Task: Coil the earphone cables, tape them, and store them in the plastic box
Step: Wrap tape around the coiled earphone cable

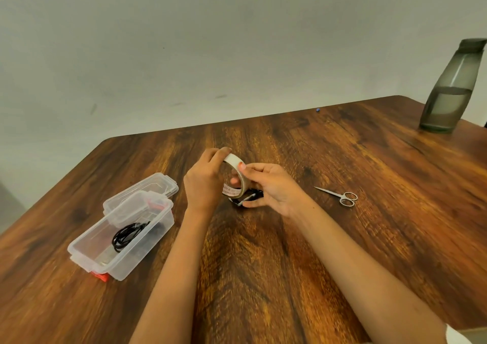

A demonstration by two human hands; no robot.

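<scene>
Lying at the left on the table [263, 278], the clear box [142, 249] is open, its lid [147, 185] resting against the far end, and one black coil [129, 234] is already inside. Next comes the left hand [204, 183], fingers curled over the top of the tape [235, 175] and gripping it upright above the tabletop. Just right of it, the right hand [274, 188] pinches the roll's rim between thumb and forefinger, apparently picking for the loose end, while its lower fingers curl around a second coil [247, 196] held just beneath the roll; how firmly that coil is held cannot be told. Farther right the scissors [340, 196] lie closed, well apart from both hands, and a grey bottle [450, 88] stands at the far right corner. The step in hand looks like the taping of the second cable. The next move likely calls for peeling a short strip free, keeping the coil from springing loose meanwhile, then reaching for the scissors to cut it, wrapping the strip round the loops, and carrying the bundle left to the box.
</scene>
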